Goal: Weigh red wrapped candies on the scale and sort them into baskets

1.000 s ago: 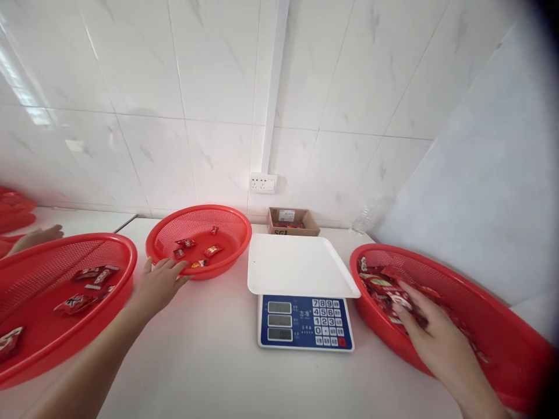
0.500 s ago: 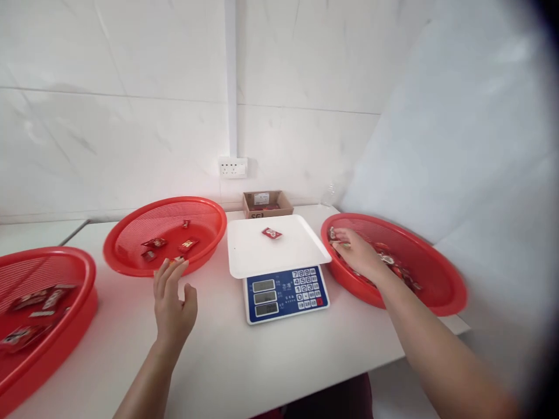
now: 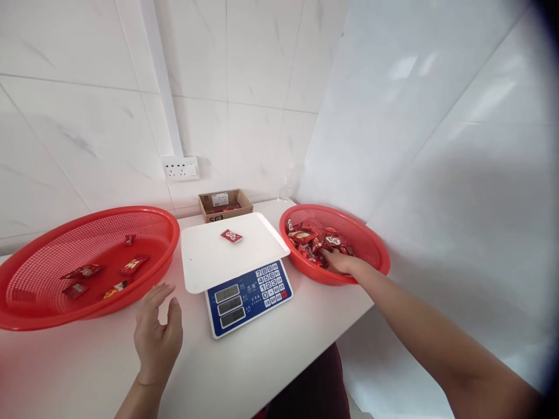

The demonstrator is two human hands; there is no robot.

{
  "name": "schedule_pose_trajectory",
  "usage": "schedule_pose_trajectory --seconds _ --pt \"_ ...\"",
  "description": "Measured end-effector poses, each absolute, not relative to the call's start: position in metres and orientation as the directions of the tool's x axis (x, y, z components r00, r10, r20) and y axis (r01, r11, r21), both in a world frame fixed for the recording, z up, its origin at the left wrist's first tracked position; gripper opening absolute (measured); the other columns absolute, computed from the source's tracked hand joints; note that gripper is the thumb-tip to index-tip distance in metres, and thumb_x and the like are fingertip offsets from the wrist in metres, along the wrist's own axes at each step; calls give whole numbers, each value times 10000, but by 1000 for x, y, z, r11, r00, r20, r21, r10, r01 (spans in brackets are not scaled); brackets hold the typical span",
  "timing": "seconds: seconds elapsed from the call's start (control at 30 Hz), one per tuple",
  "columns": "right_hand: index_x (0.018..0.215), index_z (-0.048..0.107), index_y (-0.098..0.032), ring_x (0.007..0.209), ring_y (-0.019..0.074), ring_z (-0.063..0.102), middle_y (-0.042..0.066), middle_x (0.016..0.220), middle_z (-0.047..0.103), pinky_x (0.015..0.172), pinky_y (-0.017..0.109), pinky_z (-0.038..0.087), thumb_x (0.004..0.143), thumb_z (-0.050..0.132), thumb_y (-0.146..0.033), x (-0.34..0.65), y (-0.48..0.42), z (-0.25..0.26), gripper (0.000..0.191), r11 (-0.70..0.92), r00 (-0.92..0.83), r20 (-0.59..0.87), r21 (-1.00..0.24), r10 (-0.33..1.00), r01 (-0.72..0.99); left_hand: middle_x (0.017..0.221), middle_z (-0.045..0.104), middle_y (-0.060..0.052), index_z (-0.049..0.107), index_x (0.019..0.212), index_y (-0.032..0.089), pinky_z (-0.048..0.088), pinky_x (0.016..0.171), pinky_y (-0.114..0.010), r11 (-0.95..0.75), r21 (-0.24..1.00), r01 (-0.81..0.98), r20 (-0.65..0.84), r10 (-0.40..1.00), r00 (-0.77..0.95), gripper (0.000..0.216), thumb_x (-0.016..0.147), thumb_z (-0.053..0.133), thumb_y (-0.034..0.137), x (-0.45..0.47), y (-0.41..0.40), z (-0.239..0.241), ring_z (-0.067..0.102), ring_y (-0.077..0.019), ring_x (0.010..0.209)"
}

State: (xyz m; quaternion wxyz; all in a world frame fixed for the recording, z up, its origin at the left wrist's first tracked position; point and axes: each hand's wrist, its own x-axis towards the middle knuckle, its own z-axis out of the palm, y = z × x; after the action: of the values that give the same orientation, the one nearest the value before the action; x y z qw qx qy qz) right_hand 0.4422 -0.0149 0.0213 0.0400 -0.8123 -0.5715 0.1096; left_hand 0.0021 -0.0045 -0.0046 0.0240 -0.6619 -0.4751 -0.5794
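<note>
My right hand [image 3: 339, 262] reaches into the right red basket [image 3: 379, 256], its fingers stretched among a heap of small red wrapped snack packets [image 3: 314, 233]. Some of its fingertips are hidden by the packets. My left hand [image 3: 158, 331] hovers over the table in front of the left red basket [image 3: 172, 238], fingers apart and holding nothing. Between the two baskets stands a digital scale [image 3: 251, 297] with a white weighing pan [image 3: 205, 256]. A single red packet [image 3: 231, 235] lies on the pan.
Several packets [image 3: 133, 265] lie spread in the left basket. Behind the scale is an open cardboard box [image 3: 226, 205] with red packets inside. A clear bottle [image 3: 286, 189] stands by the wall, and a socket panel [image 3: 180, 169] is mounted above the table.
The view has swung right, so the far-left basket has left the picture. My right hand has moved from the basket's left rim deeper into the packets. My left hand stays open.
</note>
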Motion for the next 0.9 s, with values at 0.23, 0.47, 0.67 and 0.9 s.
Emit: schedule_pose_trajectory --seconds 0.23,0.47,0.67,0.9 --pt "978 647 -181 799 210 617 74 935 679 704 300 479 627 591 -96 451 -13 32 366 -371 289 -249 -403 924 837 953 655 -80 595 951 217 483 869 -425 -413 570 710 704 691 -164 179 846 467 284 -7 -5 -12 606 -242 983" --pt "1086 597 -159 718 135 611 57 995 669 615 229 466 701 534 -148 470 -15 45 390 -357 309 -191 -637 932 683 935 665 -80 600 909 219 483 867 -421 -394 586 708 672 725 -153 193 845 451 325 -9 1 -15 613 -240 952" --pt "955 626 -170 644 133 583 23 835 671 590 240 445 675 535 -164 479 -18 56 294 -353 393 -99 -673 914 650 941 666 -77 609 912 215 477 870 -406 -363 608 706 644 746 -171 222 833 448 345 -12 4 -18 614 -233 939" --pt "878 633 -204 740 168 608 -1 811 681 681 254 441 596 522 -89 480 -21 83 324 -321 460 106 -579 881 749 925 665 -62 622 896 209 473 859 -369 -401 595 696 665 732 -147 220 822 457 336 -14 6 -20 611 -217 926"
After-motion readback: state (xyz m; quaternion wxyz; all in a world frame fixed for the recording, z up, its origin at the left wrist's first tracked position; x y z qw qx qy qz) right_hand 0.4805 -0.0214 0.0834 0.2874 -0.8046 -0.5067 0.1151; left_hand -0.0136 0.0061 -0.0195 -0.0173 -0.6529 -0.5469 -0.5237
